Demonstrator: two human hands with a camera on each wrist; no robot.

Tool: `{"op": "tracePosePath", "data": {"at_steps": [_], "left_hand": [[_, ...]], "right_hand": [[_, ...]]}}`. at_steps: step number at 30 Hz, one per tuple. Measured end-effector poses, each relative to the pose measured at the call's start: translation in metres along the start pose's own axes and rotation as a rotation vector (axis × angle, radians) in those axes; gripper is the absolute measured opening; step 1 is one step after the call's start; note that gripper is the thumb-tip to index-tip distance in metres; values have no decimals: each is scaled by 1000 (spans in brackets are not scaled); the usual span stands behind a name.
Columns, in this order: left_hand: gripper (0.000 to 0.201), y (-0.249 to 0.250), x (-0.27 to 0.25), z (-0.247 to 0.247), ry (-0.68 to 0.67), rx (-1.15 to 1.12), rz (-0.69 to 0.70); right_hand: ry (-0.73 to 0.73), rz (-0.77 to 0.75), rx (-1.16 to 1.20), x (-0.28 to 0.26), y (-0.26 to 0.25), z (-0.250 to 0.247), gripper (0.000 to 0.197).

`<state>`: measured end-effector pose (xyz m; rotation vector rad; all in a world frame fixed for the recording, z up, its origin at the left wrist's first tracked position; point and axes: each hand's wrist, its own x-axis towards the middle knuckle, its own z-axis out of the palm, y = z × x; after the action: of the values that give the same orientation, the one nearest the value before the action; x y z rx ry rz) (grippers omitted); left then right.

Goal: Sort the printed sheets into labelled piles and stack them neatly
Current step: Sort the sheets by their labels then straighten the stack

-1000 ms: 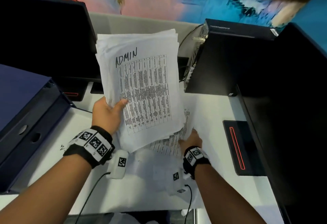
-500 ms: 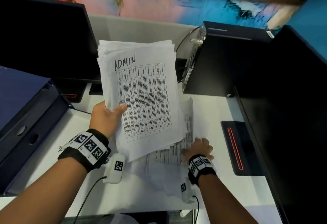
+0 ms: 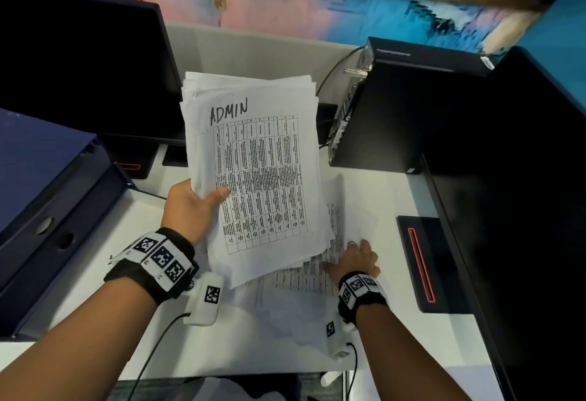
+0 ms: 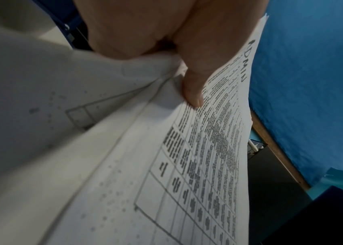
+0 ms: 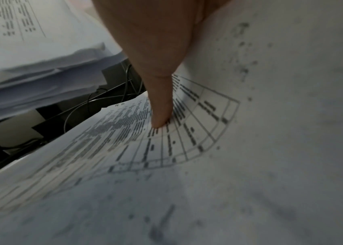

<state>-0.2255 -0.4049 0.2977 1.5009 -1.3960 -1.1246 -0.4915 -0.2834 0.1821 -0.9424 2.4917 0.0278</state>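
A thick stack of printed sheets (image 3: pixel 260 178) with "ADMIN" handwritten on the top page is held up over the white desk (image 3: pixel 380 197). My left hand (image 3: pixel 190 207) grips its left edge, with the thumb (image 4: pixel 193 92) across the top page (image 4: pixel 208 165) and the fingers hidden behind. More printed sheets (image 3: pixel 304 277) lie loose on the desk below the stack. My right hand (image 3: pixel 355 258) holds one of them. Its thumb (image 5: pixel 160 107) presses on the printed table (image 5: pixel 124 149), and the paper curls up around the hand.
A dark monitor (image 3: pixel 79 67) stands at the back left, with blue box files (image 3: pixel 47 194) beside it. A black computer case (image 3: pixel 380 115) with cables is at the back right. A second black screen (image 3: pixel 507 210) and its red-lined base (image 3: pixel 421 264) fill the right side.
My right hand has come out from under the held stack and shifted slightly right on the desk sheet. The ADMIN stack sits a little lower in view, in the same grip.
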Motion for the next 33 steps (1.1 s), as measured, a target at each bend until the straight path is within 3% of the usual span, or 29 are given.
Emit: {"op": "tracePosePath", "data": {"at_steps": [5,11,15,17,20,23,26,30,33], "left_hand": [[18,1,-2,2,-7,0,-1],[22,-3,-5,5,-17,77,-64],[25,-19,-9,23,-41,132,-284],[33,-31,-11,36,-130,283,-365],[33,-58,-14,53,-191,395,-396],[56,-69,-20,64,-198,460,-425],[59,-76,-21,67,-165,454,-399],[23,-83,-17,60,-115,250,-427],[34,-68,-16,57,-127,198,-422]], "right_hand": [[-11,1,61,4,-3,-5,84],[21,1,500,-4,-2,-28,86],[238,-33,447,-15,4,-90,48],[362,-97,374,-24,3,-126,30],[525,-168,418,-34,-1,-168,27],[620,-247,621,-38,-4,-185,20],[470,-267,796,-31,-4,-165,20],[185,-154,841,-7,-8,-98,31],[45,-144,680,-2,-18,-56,55]]}}
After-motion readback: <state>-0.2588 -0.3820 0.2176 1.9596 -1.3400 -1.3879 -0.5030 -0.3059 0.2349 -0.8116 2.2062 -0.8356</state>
